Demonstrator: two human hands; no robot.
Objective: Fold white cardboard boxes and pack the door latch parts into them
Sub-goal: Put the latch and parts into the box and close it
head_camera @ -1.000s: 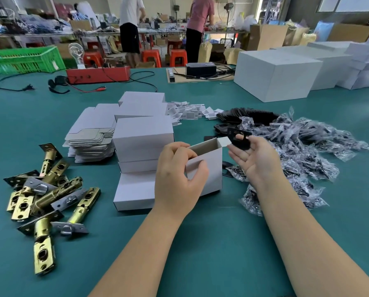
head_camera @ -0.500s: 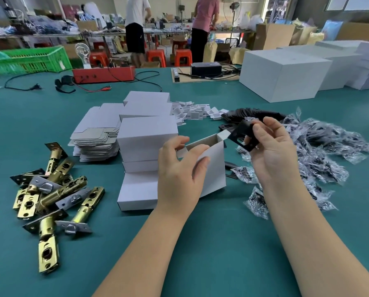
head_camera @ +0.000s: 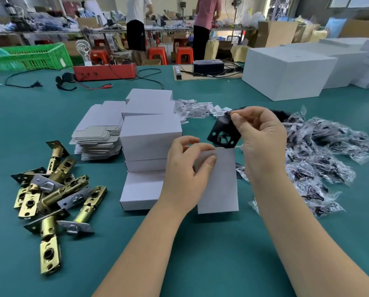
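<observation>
Right hand [head_camera: 262, 144] pinching a black latch plate [head_camera: 223, 133], now raised from beside the box to just over its open mouth, tilted. Left hand [head_camera: 185, 168] gripping the upright white box [head_camera: 219, 181], thumb on the front wall. Insertion apparently next. Around: brass latches [head_camera: 50, 189], flat box blanks [head_camera: 97, 133], bagged screws [head_camera: 320, 159] on the green table [head_camera: 179, 254]; two people standing at benches beyond.

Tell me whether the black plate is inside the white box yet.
Not fully in. The black plate, pinched by the right hand, sticks up above the open top of the white box held by the left hand.
</observation>
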